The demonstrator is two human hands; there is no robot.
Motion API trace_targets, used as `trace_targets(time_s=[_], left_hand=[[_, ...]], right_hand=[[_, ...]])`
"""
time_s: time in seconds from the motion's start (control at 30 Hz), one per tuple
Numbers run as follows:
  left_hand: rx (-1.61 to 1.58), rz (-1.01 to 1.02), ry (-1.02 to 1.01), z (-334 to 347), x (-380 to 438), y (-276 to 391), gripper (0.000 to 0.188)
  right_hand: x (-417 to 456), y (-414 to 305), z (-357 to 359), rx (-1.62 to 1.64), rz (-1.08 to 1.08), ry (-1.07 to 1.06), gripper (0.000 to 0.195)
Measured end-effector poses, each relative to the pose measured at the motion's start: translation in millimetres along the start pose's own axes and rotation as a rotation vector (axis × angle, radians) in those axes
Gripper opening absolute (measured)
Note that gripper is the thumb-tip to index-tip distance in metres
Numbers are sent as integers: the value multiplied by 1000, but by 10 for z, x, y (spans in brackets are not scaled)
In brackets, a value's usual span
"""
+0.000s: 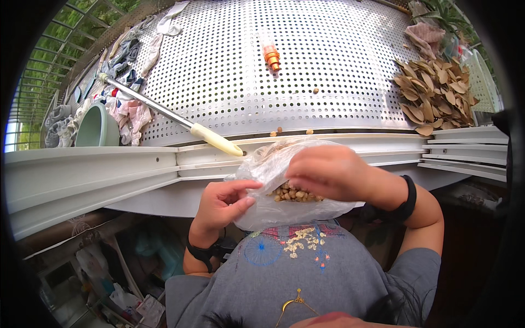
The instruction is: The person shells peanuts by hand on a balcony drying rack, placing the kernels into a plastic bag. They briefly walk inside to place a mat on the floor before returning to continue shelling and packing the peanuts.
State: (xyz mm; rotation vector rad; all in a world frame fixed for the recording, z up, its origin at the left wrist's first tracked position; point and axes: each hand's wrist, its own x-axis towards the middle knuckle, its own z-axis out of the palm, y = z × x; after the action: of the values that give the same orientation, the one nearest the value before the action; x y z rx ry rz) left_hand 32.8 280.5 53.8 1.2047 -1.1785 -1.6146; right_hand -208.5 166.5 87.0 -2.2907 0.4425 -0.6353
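Observation:
A clear plastic bag (293,213) rests over the white window track in front of me, its mouth partly open. Inside lie many small tan nuts or seeds in shells (297,194); their exact kind cannot be told. At the bag's left edge is my left hand (225,205), thumb and forefinger at the film; whether they pinch it cannot be told. My right hand (332,172) is over the bag's opening, fingers bent, slightly blurred, and its fingertips are partly hidden. A few loose tan pieces (309,131) lie by the track, and one brown piece (316,90) sits on the perforated metal shelf.
A pole with a cream handle (217,140) leans across the track at left, near a green basin (98,127) and socks (135,117). An orange-ended clear plastic piece (270,55) lies on the perforated metal shelf (213,82). Dry brown leaves (437,92) are heaped at right.

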Motion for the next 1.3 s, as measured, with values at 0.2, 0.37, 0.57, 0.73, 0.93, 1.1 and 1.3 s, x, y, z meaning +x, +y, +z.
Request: trace_targets(time_s=[0.2, 0.37, 0.57, 0.73, 0.93, 1.1, 1.3], left_hand=[[34, -68, -167, 8, 16, 80, 29], [105, 62, -201, -13, 103, 100, 30], [177, 107, -307, -79, 124, 60, 32], [29, 68, -67, -238, 219, 69, 29], [1078, 458, 3, -307, 1210, 55, 34], [1234, 213, -417, -164, 1565, 14, 38], [1238, 56, -521, -127, 1731, -102, 25]], right_hand=[[273, 1187, -479, -426, 605, -169, 25], [284, 1576, -295, -351, 656, -308, 8], [161, 1214, -280, -203, 326, -262, 9], [-74, 1040, -157, -190, 311, -387, 14], [88, 876, -175, -57, 671, -482, 17], [-1, 1055, -127, -219, 401, -544, 15], [112, 1041, -143, -261, 438, -676, 16]])
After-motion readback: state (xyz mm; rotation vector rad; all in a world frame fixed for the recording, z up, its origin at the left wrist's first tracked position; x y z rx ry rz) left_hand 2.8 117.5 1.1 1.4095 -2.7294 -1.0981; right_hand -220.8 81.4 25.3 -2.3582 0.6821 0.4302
